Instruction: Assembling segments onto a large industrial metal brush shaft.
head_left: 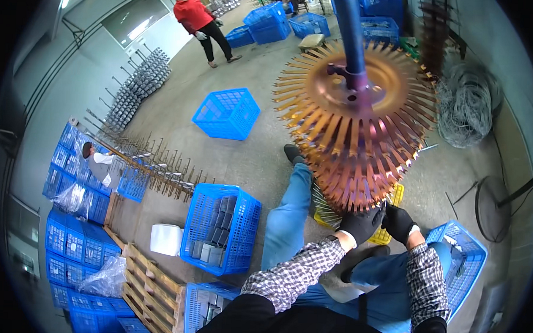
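Both gloved hands sat at the spiky copper rack's point(356, 120) 6 o'clock edge: left hand point(362, 223) fingers curled, right hand point(398, 221) fingers pressed together.

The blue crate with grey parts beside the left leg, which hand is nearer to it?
Left. The left hand is under the spiked copper rack, on the side toward the blue crate; the right hand sits just beyond it, farther away.

Spiked rack wheel point(355, 120) on a pole point(348, 27) far right, both gloved hands, left hand point(362, 224) and right hand point(398, 222), at its near rim, yellow tray point(387, 234) beneath, crate of parts point(221, 227) left of the legs, empty crate point(227, 112) farther left, wooden pallet point(148, 283) near left.
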Demonstrator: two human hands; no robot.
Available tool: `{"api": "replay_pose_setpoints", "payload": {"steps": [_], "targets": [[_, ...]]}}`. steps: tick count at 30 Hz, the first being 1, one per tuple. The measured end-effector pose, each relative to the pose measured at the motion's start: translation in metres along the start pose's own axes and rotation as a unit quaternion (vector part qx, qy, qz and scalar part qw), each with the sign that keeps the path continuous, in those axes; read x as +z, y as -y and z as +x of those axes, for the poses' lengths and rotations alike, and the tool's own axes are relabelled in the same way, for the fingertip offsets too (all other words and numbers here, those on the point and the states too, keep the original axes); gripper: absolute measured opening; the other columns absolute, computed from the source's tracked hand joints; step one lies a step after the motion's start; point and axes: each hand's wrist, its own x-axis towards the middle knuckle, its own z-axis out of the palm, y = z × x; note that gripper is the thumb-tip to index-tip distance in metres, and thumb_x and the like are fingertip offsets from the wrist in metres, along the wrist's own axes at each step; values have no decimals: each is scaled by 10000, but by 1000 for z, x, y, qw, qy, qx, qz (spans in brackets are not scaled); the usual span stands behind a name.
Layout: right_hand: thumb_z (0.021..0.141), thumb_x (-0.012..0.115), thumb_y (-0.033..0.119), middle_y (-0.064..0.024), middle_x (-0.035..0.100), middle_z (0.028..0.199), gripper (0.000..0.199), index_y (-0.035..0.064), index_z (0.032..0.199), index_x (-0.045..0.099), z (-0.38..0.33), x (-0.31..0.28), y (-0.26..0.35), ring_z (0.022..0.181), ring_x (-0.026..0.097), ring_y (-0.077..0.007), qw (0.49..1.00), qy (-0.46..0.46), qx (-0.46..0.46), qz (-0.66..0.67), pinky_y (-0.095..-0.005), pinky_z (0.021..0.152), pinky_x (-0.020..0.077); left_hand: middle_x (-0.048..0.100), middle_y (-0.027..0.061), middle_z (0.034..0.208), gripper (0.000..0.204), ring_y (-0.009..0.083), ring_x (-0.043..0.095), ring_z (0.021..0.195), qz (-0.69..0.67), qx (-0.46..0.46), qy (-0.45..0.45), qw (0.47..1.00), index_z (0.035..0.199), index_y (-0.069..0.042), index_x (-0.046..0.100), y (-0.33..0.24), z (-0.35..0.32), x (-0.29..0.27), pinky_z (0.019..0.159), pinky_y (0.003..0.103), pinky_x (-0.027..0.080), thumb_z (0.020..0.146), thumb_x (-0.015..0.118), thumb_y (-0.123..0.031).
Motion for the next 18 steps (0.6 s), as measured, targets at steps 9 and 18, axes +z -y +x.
{"api": "replay_pose_setpoints", "payload": {"steps": [9, 18], "targets": [[884, 646, 68, -204, 752, 852, 358, 3, 1236, 637, -3, -9, 25, 736, 731, -402, 997, 35, 26, 70, -478, 665, 582, 780, 126, 1004, 258, 357, 718, 837, -26, -28, 118, 992, 1128, -97, 754, 2, 3, -12, 744, 464, 548, 1043, 571, -258], [925, 623, 92, -190, 764, 882, 355, 9, 1270, 629, 1, -6, 12, 716, 757, -326, 999, 13, 12, 32, -432, 617, 593, 775, 139, 1073, 267, 354, 721, 902, -56, 54, 49, 996, 1129, -88, 747, 12, 13, 0, 792, 451, 553, 1054, 566, -270]]}}
